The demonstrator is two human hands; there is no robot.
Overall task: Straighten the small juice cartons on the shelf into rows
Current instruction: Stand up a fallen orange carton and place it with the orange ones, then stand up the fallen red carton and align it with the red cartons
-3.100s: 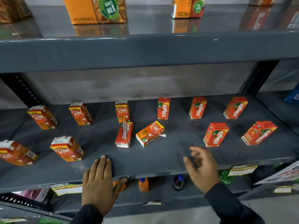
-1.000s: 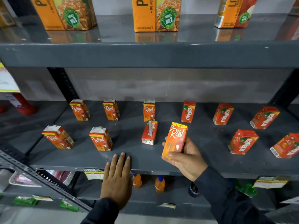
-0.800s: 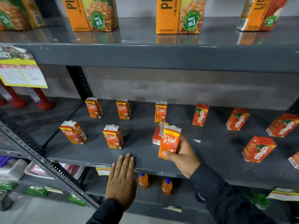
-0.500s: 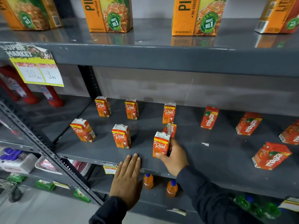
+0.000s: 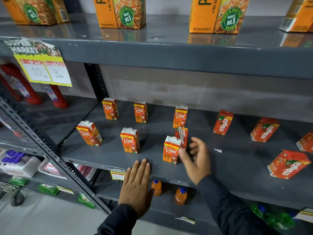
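Small orange Real cartons stand on the grey shelf [image 5: 105, 156]. Three form a back row [image 5: 141, 111] and three a front row; the rightmost front carton [image 5: 170, 150] stands upright near the shelf edge. Behind it a red carton [image 5: 182, 135] lies with its straw side showing. Red Maaza cartons [image 5: 223, 122] stand and lean at odd angles to the right. My right hand [image 5: 197, 158] hovers just right of the front carton, fingers apart, a little blurred, holding nothing. My left hand [image 5: 137, 184] lies flat on the shelf's front edge.
Large juice cartons [image 5: 119, 11] stand on the shelf above. A price card [image 5: 42, 67] hangs from that shelf's edge at left. Small orange bottles [image 5: 180, 195] sit on the shelf below. Red bottles [image 5: 57, 97] stand in the left bay beyond a slanted metal upright [image 5: 50, 153].
My right hand lifted the fallen Real carton, stood it upright at the right end of the front row, and has now let go and drawn back slightly right. The left hand stayed put.
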